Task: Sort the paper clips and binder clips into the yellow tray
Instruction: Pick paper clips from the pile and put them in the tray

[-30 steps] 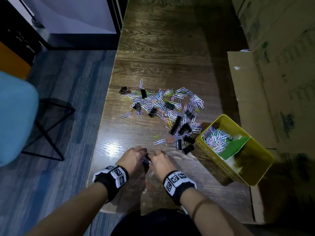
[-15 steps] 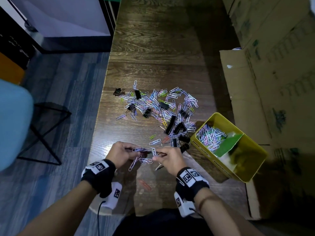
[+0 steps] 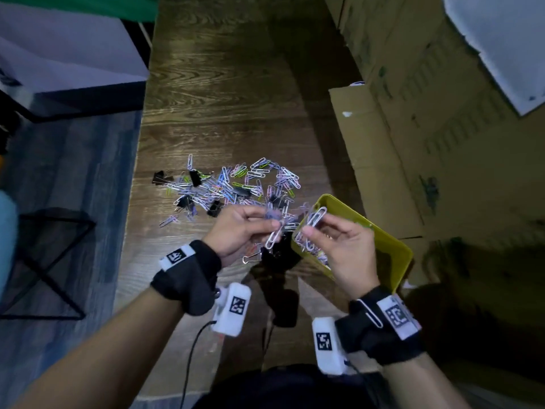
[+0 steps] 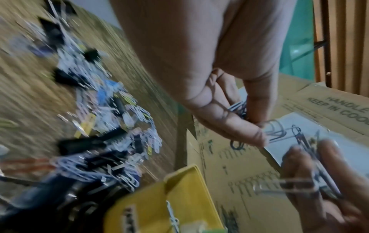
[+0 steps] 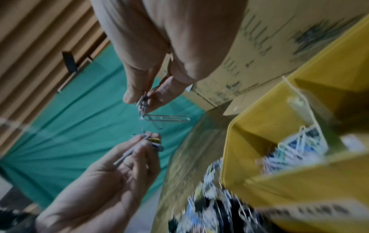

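Note:
Both hands are raised above the wooden table (image 3: 224, 93), beside the yellow tray (image 3: 404, 255). My left hand (image 3: 259, 225) pinches a small bunch of paper clips (image 3: 274, 236), seen too in the left wrist view (image 4: 239, 108). My right hand (image 3: 312, 228) pinches a few silver paper clips (image 3: 317, 216) over the tray's near end; the right wrist view shows one clip (image 5: 167, 119) dangling from the fingertips (image 5: 139, 94). A scattered pile of coloured paper clips and black binder clips (image 3: 236, 184) lies beyond the hands. More paper clips (image 5: 295, 151) lie in one tray compartment.
Cardboard boxes (image 3: 427, 128) rise along the table's right side, close behind the tray. The table's left edge drops to a blue floor, where a black chair frame (image 3: 44, 261) stands. A single binder clip (image 3: 160, 177) lies at the pile's left end.
Both hands lifted off the tabletop and rose towards the camera with clips. They drew apart, the right hand moving right over the tray. The head view tilted.

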Motion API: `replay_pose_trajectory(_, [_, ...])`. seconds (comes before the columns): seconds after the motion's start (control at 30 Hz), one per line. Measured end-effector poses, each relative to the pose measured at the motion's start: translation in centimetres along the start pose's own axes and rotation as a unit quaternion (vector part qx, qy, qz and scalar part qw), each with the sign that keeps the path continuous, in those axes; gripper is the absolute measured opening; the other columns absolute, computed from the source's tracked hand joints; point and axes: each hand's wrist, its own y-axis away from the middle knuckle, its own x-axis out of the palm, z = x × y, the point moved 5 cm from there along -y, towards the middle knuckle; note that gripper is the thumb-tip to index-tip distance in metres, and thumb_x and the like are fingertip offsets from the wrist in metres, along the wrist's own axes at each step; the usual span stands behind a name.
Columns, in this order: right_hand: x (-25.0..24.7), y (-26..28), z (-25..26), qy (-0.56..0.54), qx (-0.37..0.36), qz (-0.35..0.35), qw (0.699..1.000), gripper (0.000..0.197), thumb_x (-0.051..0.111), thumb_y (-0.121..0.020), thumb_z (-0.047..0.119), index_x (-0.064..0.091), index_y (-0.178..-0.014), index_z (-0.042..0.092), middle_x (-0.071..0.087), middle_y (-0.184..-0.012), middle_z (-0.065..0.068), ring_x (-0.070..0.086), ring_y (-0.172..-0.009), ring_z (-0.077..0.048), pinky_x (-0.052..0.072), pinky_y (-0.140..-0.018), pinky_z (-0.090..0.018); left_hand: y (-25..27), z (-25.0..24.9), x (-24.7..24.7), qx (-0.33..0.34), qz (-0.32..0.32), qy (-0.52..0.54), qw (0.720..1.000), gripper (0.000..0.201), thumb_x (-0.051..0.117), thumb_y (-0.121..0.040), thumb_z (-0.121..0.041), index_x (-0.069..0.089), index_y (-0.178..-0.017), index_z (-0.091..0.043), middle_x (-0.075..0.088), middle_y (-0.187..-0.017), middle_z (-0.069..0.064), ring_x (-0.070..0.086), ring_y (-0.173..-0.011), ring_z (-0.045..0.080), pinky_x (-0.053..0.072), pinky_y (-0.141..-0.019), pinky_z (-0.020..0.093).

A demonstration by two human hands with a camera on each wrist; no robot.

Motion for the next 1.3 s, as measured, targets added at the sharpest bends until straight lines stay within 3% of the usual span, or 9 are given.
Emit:
replay_pose_trajectory(0.23, [-4.9,-3.3,1.1,0.011,-0.017,-0.115,0.993,0.023,0.078,-0.071,0.002,0.073,-0.074,0.024,0.074,-0.076,0.004,0.068,-0.072,-0.01,0.056,-0.075,-0.026,-4.2,1.8,7.2,-0.019,0.018,-0.167,0.986,0.009,0.068,-0.077,0.005,0.067,-0.085,0.001,0.064,-0.057,0.0,0.058,-0.05,0.009,0.052,-0.053,0.02])
replay_pose_trajectory(0.37, [-6.0,-5.1,-2.0,0.102,0.016,-0.137,0.985,0.023,0.078,-0.074,0.003,0.07,-0.087,0.02,0.072,-0.086,-0.003,0.068,-0.073,-0.004,0.055,-0.078,-0.023,-6.4,3.9,7.5,0.001,0.048,-0.398,0.916,0.009,0.072,-0.078,-0.015,0.07,-0.086,-0.011,0.069,-0.081,0.005,0.063,-0.07,0.016,0.055,-0.079,0.039])
replay_pose_trajectory(0.47, [-6.2,-5.9,-4.6,0.208,0.053,-0.13,0.968,0.024,0.079,-0.074,0.012,0.072,-0.098,0.013,0.073,-0.087,-0.004,0.069,-0.081,-0.014,0.056,-0.085,-0.038,-6.5,4.6,7.0,-0.027,0.078,-0.483,0.872,0.035,0.065,-0.084,-0.025,0.063,-0.118,-0.018,0.068,-0.113,0.003,0.065,-0.092,0.015,0.05,-0.089,0.03])
replay_pose_trajectory(0.67, [-4.6,-5.7,-5.4,0.393,0.063,0.012,0.917,0.037,0.072,-0.082,0.015,0.065,-0.119,0.014,0.068,-0.115,-0.004,0.063,-0.1,-0.012,0.048,-0.092,-0.024,-4.4,2.7,3.1,-0.018,0.032,-0.248,0.968,0.016,0.053,-0.09,-0.002,0.065,-0.1,-0.008,0.069,-0.095,0.012,0.067,-0.082,0.022,0.055,-0.08,0.036])
replay_pose_trajectory(0.8, [-2.7,-5.0,-4.2,0.402,-0.017,0.036,0.915,0.027,0.067,-0.087,0.016,0.068,-0.114,0.019,0.061,-0.114,0.002,0.059,-0.099,-0.009,0.051,-0.093,-0.03,-3.3,2.2,-5.6,-0.027,-0.081,-0.27,0.959,0.016,0.052,-0.09,0.001,0.064,-0.095,-0.009,0.069,-0.087,0.009,0.067,-0.072,0.018,0.056,-0.067,0.031])
replay_pose_trajectory(0.93, [1.2,-2.7,-3.5,0.368,-0.118,0.082,0.919,0.023,0.06,-0.09,0.01,0.07,-0.107,0.019,0.057,-0.104,0.008,0.056,-0.088,-0.007,0.045,-0.083,-0.014,-2.3,4.2,-13.8,-0.013,-0.182,-0.388,0.903,0.024,0.053,-0.088,0.003,0.064,-0.108,-0.004,0.07,-0.099,0.012,0.063,-0.089,0.023,0.05,-0.076,0.028])
replay_pose_trajectory(1.0, [3.9,-1.1,-4.9,0.391,-0.13,0.17,0.895,0.025,0.057,-0.091,0.01,0.069,-0.111,0.019,0.057,-0.108,0.007,0.055,-0.092,-0.007,0.038,-0.083,-0.006,-1.6,5.4,-14.1,0.034,-0.135,-0.494,0.858,0.04,0.052,-0.089,0.001,0.055,-0.127,-0.012,0.058,-0.127,0.009,0.055,-0.114,0.021,0.041,-0.097,0.028])
replay_pose_trajectory(1.17, [9.1,2.0,-12.9,0.552,-0.106,0.371,0.739,0.047,0.054,-0.086,0.009,0.052,-0.133,0.017,0.035,-0.148,-0.004,0.032,-0.137,-0.023,0.029,-0.113,-0.041,-0.6,9.7,-10.6,0.043,0.059,-0.676,0.733,0.058,0.035,-0.097,-0.014,0.009,-0.149,-0.021,-0.006,-0.153,-0.005,-0.006,-0.14,0.013,0.005,-0.115,0.043])
replay_pose_trajectory(1.3, [9.0,2.1,-15.9,0.648,-0.037,0.38,0.659,0.072,0.058,-0.082,0.009,0.028,-0.147,0.015,0.002,-0.159,-0.006,-0.005,-0.146,-0.027,0.004,-0.118,-0.052,2.0,12.6,-12.5,0.011,0.074,-0.741,0.667,0.058,0.013,-0.091,-0.034,0.015,-0.147,-0.017,0.014,-0.155,-0.001,0.003,-0.139,0.014,0.024,-0.111,0.052])
